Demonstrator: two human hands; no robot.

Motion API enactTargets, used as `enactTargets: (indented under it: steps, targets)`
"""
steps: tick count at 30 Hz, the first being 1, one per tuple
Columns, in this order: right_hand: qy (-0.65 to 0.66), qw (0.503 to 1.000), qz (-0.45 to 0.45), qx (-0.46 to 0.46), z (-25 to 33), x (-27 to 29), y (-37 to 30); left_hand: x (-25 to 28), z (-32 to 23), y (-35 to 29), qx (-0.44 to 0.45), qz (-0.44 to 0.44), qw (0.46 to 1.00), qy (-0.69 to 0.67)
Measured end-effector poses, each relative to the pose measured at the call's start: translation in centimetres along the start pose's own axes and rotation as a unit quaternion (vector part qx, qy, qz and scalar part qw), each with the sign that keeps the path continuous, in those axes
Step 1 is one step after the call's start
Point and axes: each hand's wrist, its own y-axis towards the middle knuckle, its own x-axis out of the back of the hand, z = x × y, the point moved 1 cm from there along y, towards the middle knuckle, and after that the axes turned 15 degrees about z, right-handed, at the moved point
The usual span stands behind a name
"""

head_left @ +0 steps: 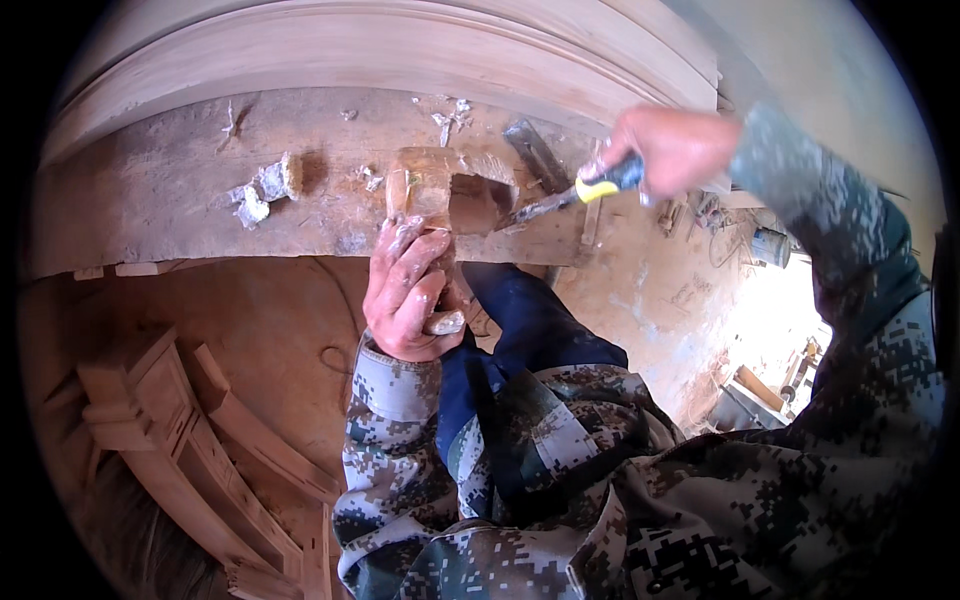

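Worn wooden workbench [180,200], white putty lumps [262,190], small wooden block [420,185]

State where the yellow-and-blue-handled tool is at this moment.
In the head view, the yellow-and-blue-handled tool is up and right of centre, gripped in the right hand, its blade angled down-left toward the wooden block held by the left hand against the workbench.

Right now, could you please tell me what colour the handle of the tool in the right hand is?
Yellow and dark blue-black handle, seen in the head view.
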Motion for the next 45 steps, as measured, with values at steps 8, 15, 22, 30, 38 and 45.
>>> enactTargets:
  steps: [8,15,22,30,38,45]
  targets:
    - [0.138,0.981,-0.114,0.069,-3.7,-10.6,0.3,0.6,-0.8,1.2,0.045,-0.028,0.999,-0.012]
    - [0.257,0.902,-0.228,0.263,-10.7,-19.1,6.5,-0.2,-0.8,3.0,0.047,0.015,0.998,-0.026]
    - [0.328,0.894,-0.197,0.232,-8.5,-18.1,5.2,0.0,-0.7,3.1,0.032,0.073,0.997,-0.010]
    - [0.127,0.973,-0.162,0.106,-6.1,-13.5,0.9,-0.4,-0.5,2.9,0.049,0.080,0.995,-0.021]
    - [0.349,0.874,-0.206,0.266,-7.6,-20.5,5.9,0.0,-0.2,3.0,0.036,0.077,0.996,-0.009]
    - [0.160,0.954,-0.190,0.170,-7.6,-14.4,2.7,0.0,-0.6,3.5,0.051,0.078,0.996,-0.017]
